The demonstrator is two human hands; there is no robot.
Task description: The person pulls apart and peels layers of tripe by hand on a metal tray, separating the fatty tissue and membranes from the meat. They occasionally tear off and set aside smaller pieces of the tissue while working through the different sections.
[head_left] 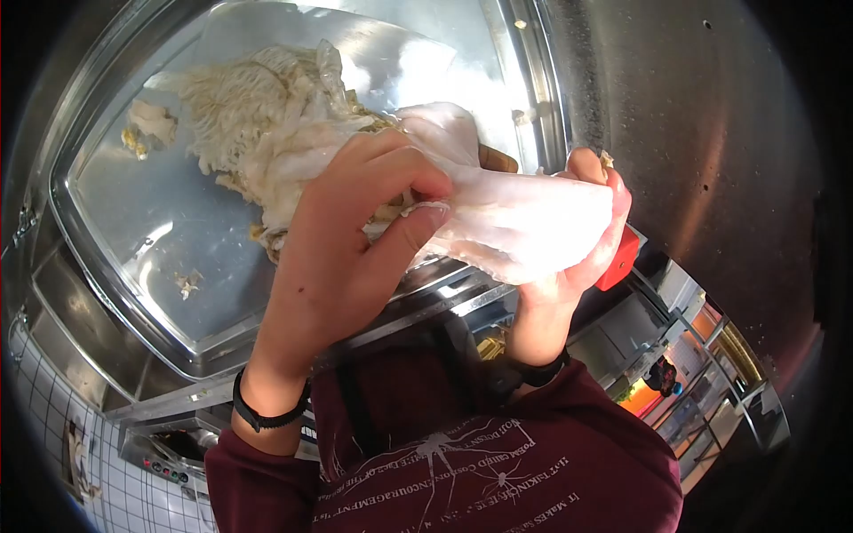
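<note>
A pale, wet sheet of what looks like tripe (542,218) is stretched between my hands over a metal basin. My left hand (355,213) pinches its near edge between thumb and forefinger. From beneath and behind, my right hand (600,226) grips the sheet's far right end, its fingertips curled over the edge and its palm mostly covered. The rest of the pile, with a shaggy, fringed yellowish part (258,111), lies in the basin behind my left hand. A brown handle-like piece (498,159) pokes out beside the pile.
The basin's metal rim (67,200) curves around the left. Small scraps (153,124) and a crumb-like bit (187,282) lie on its floor. A red block-shaped object (619,259) sits beyond my right hand. A steel panel (702,115) rises at right; white tiles (133,480) show lower left.
</note>
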